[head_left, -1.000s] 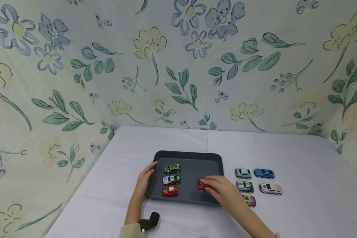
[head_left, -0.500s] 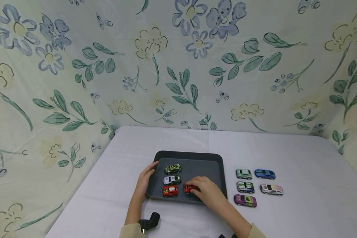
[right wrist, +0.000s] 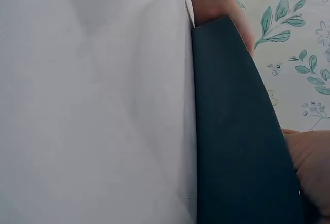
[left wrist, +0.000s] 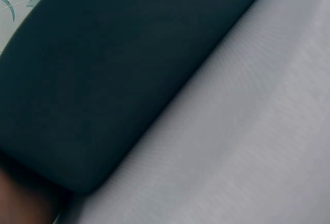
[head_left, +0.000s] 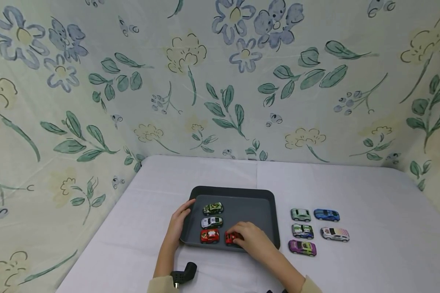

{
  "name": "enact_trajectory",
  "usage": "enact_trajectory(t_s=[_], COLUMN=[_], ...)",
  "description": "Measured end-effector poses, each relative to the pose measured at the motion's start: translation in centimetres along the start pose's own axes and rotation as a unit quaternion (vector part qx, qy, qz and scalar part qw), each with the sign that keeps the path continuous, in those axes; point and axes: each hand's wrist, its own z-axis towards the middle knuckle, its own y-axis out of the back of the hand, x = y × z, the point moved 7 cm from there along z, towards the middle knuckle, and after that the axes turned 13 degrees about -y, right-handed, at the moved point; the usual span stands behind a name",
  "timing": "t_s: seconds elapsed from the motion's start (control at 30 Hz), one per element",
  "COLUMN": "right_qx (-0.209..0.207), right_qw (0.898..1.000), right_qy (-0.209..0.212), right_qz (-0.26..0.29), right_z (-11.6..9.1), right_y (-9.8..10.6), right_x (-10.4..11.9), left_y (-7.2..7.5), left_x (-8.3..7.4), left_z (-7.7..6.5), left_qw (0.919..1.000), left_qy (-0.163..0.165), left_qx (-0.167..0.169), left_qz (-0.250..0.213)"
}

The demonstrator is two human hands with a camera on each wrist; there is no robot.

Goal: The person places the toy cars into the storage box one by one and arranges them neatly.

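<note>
A dark grey tray (head_left: pixel 247 203) lies on the white cloth. My left hand (head_left: pixel 177 224) rests against its left rim, fingers lying straight along the edge. Inside, near the left side, stands a column of toy cars: a green camouflage car (head_left: pixel 213 208), a white car (head_left: pixel 212 222) and a red car with white markings (head_left: pixel 210 236). My right hand (head_left: pixel 254 240) pinches another red toy car (head_left: pixel 230 237) low over the tray floor, just right of that column. Fingers cover part of this car. In the right wrist view the tray wall (right wrist: pixel 237 131) hides most of the right hand.
Right of the tray sit several more toy cars: a pale green one (head_left: pixel 300 214), a blue one (head_left: pixel 326 215), a white-and-green one (head_left: pixel 302 231), a white-and-pink one (head_left: pixel 335 234) and a purple one (head_left: pixel 302 247). A floral curtain (head_left: pixel 220 101) hangs behind the table.
My right hand has carried the red car leftward and slightly nearer me, up beside the column. The purple car, partly hidden before, now shows fully. My left hand stays put.
</note>
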Motion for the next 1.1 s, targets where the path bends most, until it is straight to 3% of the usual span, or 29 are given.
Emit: enact_trajectory(t_s=[0.27,0.53,0.87,1.1], right_qx=[0.002,-0.033,-0.129,-0.207], right_qw=[1.0,0.999,0.99,0.978], right_qy=[-0.003,-0.012,-0.052,-0.017], right_qz=[-0.013,-0.008,0.007,0.03], right_z=[-0.3,-1.3,-3.0,-4.6], right_y=[0.9,3.1,5.9,7.6], right_x=[0.1,0.4,-0.8,-1.5], left_y=[0.0,0.1,-0.5,0.0], left_x=[0.0,-0.1,-2.8,0.3], left_z=[0.1,0.0,-0.9,-0.1], left_qw=[1.0,1.0,0.9998,1.0], left_qy=[0.0,0.007,0.013,0.005], left_qx=[-0.004,0.005,0.012,-0.002], left_qz=[0.002,-0.002,-0.003,-0.001])
